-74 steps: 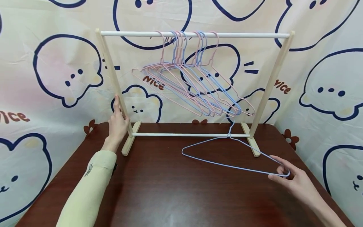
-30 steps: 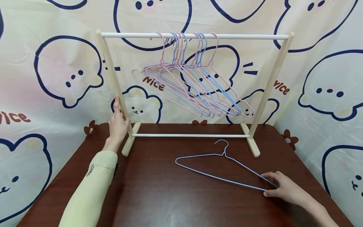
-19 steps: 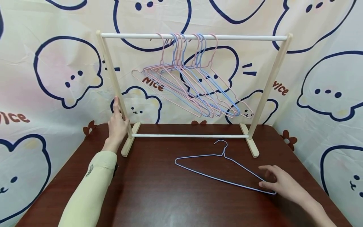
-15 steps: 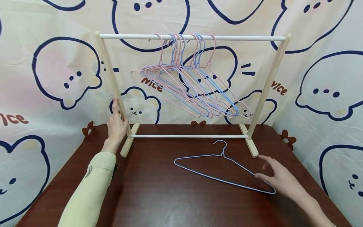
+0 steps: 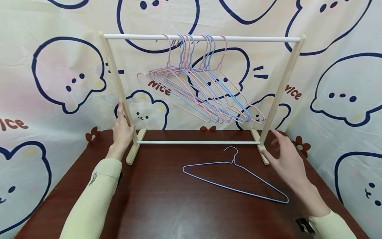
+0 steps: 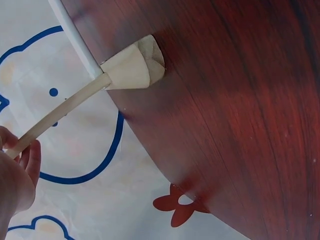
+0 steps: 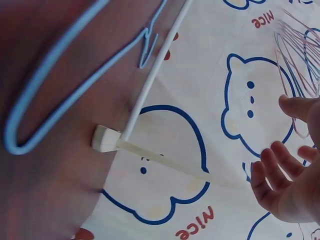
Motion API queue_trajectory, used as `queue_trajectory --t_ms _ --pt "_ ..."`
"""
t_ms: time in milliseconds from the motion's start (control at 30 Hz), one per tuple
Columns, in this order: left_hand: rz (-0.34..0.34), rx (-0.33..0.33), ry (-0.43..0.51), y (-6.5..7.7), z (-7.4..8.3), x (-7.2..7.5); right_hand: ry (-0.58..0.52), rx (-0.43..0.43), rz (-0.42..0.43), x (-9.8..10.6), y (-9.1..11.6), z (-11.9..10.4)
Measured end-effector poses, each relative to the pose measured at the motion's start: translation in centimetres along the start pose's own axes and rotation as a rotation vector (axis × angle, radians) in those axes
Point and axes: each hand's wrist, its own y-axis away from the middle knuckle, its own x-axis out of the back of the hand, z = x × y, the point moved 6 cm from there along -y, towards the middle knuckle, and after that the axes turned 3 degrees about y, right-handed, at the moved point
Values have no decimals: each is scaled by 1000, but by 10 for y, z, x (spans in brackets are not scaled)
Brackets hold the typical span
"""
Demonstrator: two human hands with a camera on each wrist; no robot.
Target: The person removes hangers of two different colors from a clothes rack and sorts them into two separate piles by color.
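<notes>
A clothes rack (image 5: 276, 89) with pale wooden posts and white bars stands on the table. My left hand (image 5: 123, 134) grips its left post; the left wrist view shows the fingers (image 6: 33, 161) curled round the wood. My right hand (image 5: 287, 162) is in the air beside the foot of the right post, holding nothing, its thumb and fingers apart. A blue hanger (image 5: 235, 189) lies flat on the table in front of the rack, its hook toward the back. Several pink and blue hangers (image 5: 206, 89) hang bunched near the middle of the top bar.
The dark brown wooden table (image 5: 167, 205) carries the rack near its back edge. Patterned cloth (image 5: 68, 20) with cartoon bears surrounds the back and sides. A white lower bar (image 5: 197, 142) joins the rack's feet just above the tabletop.
My right hand has laid the blue hanger down on the table, let go, and moved up and back to the right post. My left hand has stayed on the left post.
</notes>
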Motion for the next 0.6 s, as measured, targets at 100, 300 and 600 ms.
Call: queue_trajectory --t_ms 100,300,600 --pt "-4 8 -4 -1 -3 4 -9 31 60 -2 -13 -10" --pt "-13 11 -12 0 -3 2 -2 57 135 1 -32 -24" --pt "-27 18 -5 -2 -3 0 -5 93 184 -3 -62 -39"
